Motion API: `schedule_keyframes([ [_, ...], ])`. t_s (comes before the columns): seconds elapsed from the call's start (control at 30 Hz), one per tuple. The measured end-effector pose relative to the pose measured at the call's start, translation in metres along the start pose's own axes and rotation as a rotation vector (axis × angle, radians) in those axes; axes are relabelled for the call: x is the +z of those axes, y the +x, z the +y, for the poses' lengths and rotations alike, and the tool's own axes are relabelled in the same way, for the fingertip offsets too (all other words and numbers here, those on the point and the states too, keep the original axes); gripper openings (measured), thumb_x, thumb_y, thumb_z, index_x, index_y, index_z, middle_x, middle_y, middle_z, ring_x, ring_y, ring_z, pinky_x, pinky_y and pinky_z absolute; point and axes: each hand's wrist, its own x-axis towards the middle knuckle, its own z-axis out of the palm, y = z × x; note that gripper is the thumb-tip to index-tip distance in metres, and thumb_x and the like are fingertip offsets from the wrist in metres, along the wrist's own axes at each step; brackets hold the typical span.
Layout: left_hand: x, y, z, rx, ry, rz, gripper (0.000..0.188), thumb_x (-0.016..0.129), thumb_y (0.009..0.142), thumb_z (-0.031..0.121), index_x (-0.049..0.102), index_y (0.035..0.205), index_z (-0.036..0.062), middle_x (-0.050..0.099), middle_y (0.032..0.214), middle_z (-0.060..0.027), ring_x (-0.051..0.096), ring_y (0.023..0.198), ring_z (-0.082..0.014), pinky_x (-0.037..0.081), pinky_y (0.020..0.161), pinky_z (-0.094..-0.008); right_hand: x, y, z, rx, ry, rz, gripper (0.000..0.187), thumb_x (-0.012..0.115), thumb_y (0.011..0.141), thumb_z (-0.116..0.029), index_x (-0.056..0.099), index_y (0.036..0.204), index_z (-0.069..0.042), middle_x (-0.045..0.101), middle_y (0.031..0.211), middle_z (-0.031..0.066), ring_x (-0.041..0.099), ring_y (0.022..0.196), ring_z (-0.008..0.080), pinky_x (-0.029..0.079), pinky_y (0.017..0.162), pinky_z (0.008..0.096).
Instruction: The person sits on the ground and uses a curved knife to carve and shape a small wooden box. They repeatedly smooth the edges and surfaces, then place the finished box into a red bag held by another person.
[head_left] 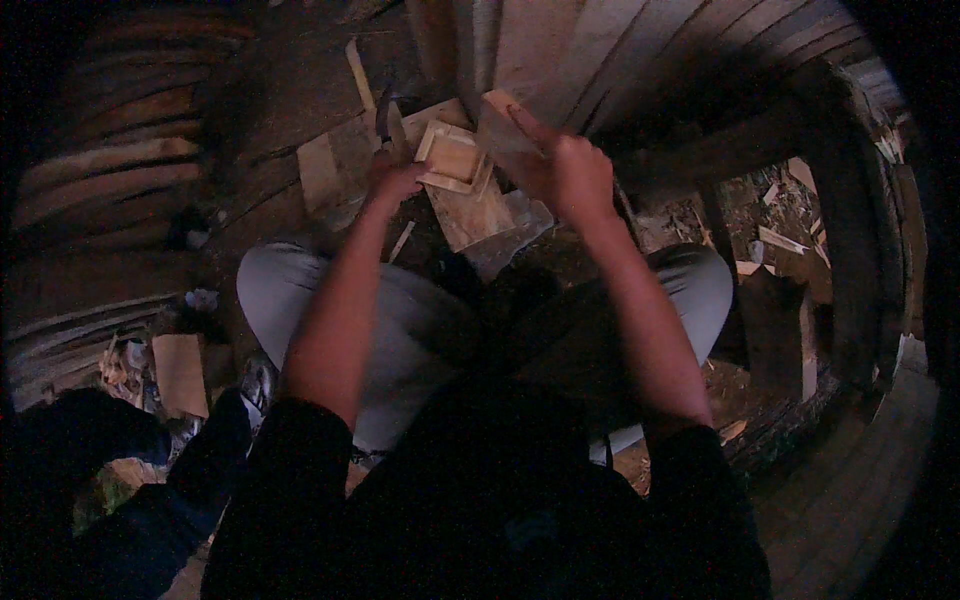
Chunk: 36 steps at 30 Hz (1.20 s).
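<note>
Nearest, grey-trousered knees [690, 285] flank the work. Beyond, a flat board [470, 218] lies below a square wooden tray [454, 157], which is positioned between the hands. Tray condition: pale, bare timber, raised rim, recessed floor of warmer tone. The left grip [396, 181] is closed on its left edge. The right grip [580, 175] is closed on a plain wood panel [510, 155], index finger extended along it; exact contact blurred. Farther off stands a plank wall [565, 40].
</note>
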Motion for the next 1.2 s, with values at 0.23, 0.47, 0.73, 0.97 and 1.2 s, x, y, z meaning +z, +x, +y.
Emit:
schedule_keyframes([
  [0.23,0.004,-0.009,0.037,0.073,0.131,0.002,0.047,0.085,0.066,0.015,0.059,0.1,-0.0044,0.068,0.086,-0.0139,0.068,0.082,-0.0233,0.056,0.066,-0.0359,-0.005,0.002,0.0,0.069,-0.036,-0.057,0.057,0.072,0.079,-0.028,0.054,0.133,-0.037,0.068,0.098,0.0173,0.065,0.089,0.0389,0.053,0.076,0.0472],
  [0.47,0.02,0.031,-0.002,0.253,0.126,0.3,0.054,0.088,0.061,0.027,0.058,0.095,-0.0028,0.069,0.088,-0.0173,0.068,0.084,-0.03,0.053,0.074,-0.0413,-0.016,0.007,-0.008,0.089,0.018,-0.001,0.058,0.073,0.078,-0.029,0.055,0.133,-0.036,0.069,0.095,0.018,0.065,0.089,0.0392,0.053,0.078,0.0465],
  [0.73,0.033,0.024,0.0,0.189,-0.066,0.321,0.045,0.085,0.064,0.025,0.064,0.091,-0.0034,0.07,0.092,-0.0177,0.068,0.085,-0.031,0.052,0.073,-0.0413,-0.006,0.0,0.003,0.112,-0.004,-0.074,0.057,0.072,0.079,-0.027,0.055,0.132,-0.038,0.068,0.099,0.0185,0.064,0.093,0.0391,0.052,0.08,0.0466],
  [0.97,0.028,0.031,-0.028,0.291,-0.111,0.512,0.042,0.082,0.065,0.024,0.067,0.093,-0.003,0.07,0.092,-0.0194,0.068,0.083,-0.0328,0.052,0.074,-0.0424,-0.027,-0.023,-0.015,-0.117,-0.079,-0.231,0.04,0.072,0.08,-0.036,0.068,0.114,-0.015,0.069,0.085,0.0195,0.068,0.078,0.038,0.055,0.071,0.0486],
  [1.2,0.054,0.018,0.002,0.387,0.018,0.402,0.04,0.078,0.068,0.026,0.064,0.092,-0.0017,0.069,0.088,-0.0186,0.068,0.083,-0.0343,0.053,0.072,-0.0441,0.027,-0.043,0.009,-0.154,-0.191,-0.09,0.026,0.072,0.076,-0.029,0.066,0.076,-0.004,0.068,0.079,0.0168,0.067,0.076,0.0365,0.054,0.067,0.0469],
])
